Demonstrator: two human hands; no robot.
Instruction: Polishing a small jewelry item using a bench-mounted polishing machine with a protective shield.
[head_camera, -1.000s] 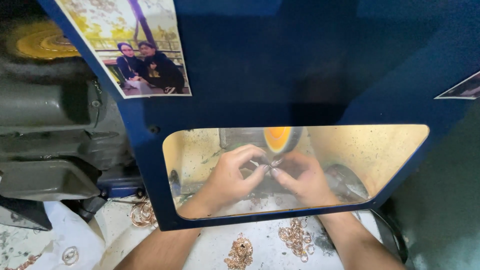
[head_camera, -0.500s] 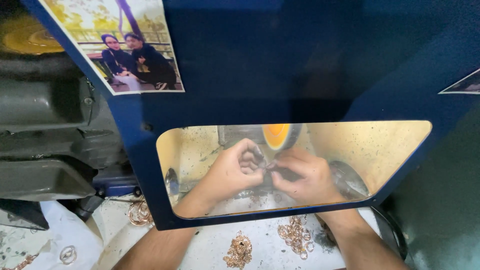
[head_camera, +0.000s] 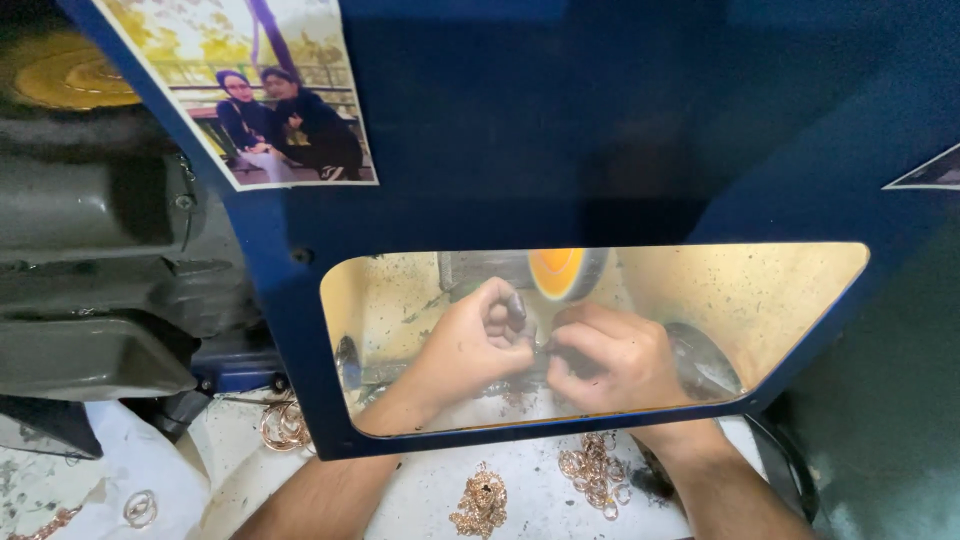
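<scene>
Holding a small dark workpiece between them, both hands are working behind the amber-tinted transparent window of a dark blue metal guard panel. The left hand is pinching the piece with thumb and curled fingers; the right hand is gripping it from the other side with fingers folded in. The piece itself is too small and shaded to identify.

Both hands are presenting the piece just below the round orange polishing wheel. This placement appears intended to keep the work against the wheel while the guard is shielding the face from debris, and the two-sided grip is probably steadying the piece against the wheel's pull.

Small heaps of gold-coloured chain links are lying on the white work surface in front of the guard, within reach of either hand. A colour photograph of two seated people is fixed to the panel's upper left.

Compared with half a second ago, the hands are remaining in the same grip at the wheel; only the camera view is shifting slightly, moving the window lower right.
</scene>
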